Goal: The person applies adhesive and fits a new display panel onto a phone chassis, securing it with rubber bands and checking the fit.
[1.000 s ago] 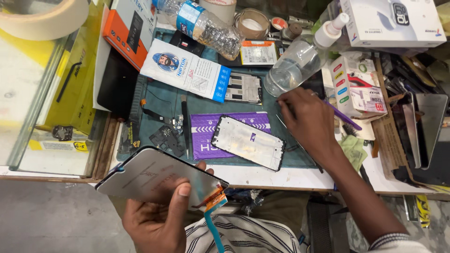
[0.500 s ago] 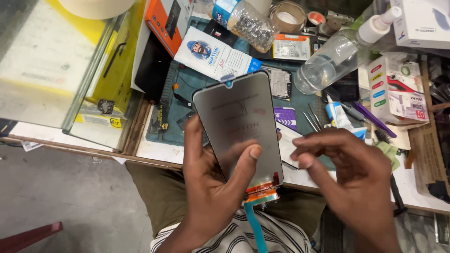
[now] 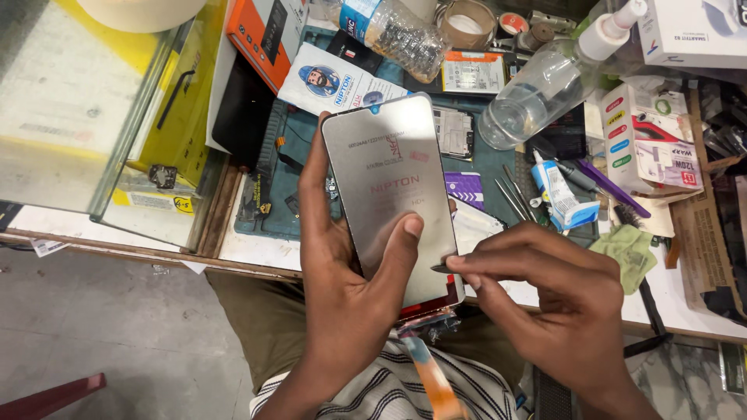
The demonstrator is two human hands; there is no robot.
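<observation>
Your left hand (image 3: pixel 342 288) is gripping the phone screen panel (image 3: pixel 393 187) from behind, thumb pressing across its lower face, holding it upright above the tabletop (image 3: pixel 257 249) edge. Your right hand (image 3: pixel 545 295) is pinching closed on a small dark tab (image 3: pixel 440 268) at the panel's lower right edge. A ribbon cable (image 3: pixel 424 365) is hanging below the panel.

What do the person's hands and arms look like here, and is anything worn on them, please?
Both hands are bare: the left hand and right hand show no gloves, rings, watch or bands. The forearms are uncovered, with no sleeves in view. Fingernails are short and unpainted.
</observation>
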